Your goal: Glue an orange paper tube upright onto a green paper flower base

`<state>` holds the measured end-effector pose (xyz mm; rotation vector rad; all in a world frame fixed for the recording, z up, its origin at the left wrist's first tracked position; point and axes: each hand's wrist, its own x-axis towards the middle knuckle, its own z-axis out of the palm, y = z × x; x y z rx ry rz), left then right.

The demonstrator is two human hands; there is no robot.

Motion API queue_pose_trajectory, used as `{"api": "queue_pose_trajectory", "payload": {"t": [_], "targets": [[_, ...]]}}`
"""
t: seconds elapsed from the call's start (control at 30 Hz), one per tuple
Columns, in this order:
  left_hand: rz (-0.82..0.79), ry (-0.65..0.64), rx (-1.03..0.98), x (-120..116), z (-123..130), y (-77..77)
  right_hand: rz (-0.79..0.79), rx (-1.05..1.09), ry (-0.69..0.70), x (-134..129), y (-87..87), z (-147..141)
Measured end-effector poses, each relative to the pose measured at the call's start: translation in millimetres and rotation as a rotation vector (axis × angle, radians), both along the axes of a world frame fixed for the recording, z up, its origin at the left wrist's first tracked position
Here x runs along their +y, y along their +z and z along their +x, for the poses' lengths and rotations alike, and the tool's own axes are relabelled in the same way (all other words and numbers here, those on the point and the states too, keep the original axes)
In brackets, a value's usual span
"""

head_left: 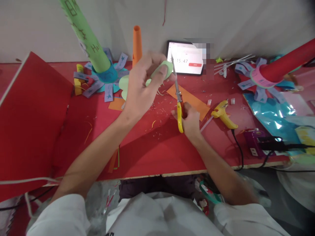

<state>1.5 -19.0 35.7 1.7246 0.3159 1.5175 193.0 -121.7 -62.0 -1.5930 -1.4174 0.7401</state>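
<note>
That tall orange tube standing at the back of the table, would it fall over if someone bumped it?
Probably. The orange tube stands upright, tall and narrow, so it looks apt to tip. It seems rolled paper, so likely light and easily crushed. Once down, it would probably roll.

Rounded pale green paper piece (162, 69) held raised, touching upright blades of yellow-handled scissors (178, 105)

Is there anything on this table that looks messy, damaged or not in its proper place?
Small paper scraps are scattered over the red table around the scissors in the right hand. The glue gun lies on its side, cord trailing over the edge. Nothing looks damaged.
</note>
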Motion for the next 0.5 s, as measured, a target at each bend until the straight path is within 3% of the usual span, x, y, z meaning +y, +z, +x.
{"api": "queue_pose_trajectory", "payload": {"t": [0.1,0.2,0.3,0.37,0.5], "targets": [[0.156,0.136,0.097,-4,-10,-3.1,0.075,-0.340,-0.145,6,0.2,11],[0.204,0.297,0.191,-8,-23,-16.6,0.106,-0.631,-0.019,7,-1.6,27],[0.042,0.320,0.219,-14,-33,-39.1,0.103,-0.755,0.146,3,7.4,45],[-0.088,0.281,0.203,-20,-37,-56.1,0.123,-0.759,0.209,-2,23.8,52],[-0.399,0.204,0.211,-35,-37,-82.5,0.195,-0.584,-0.026,-4,62.0,34]]}}
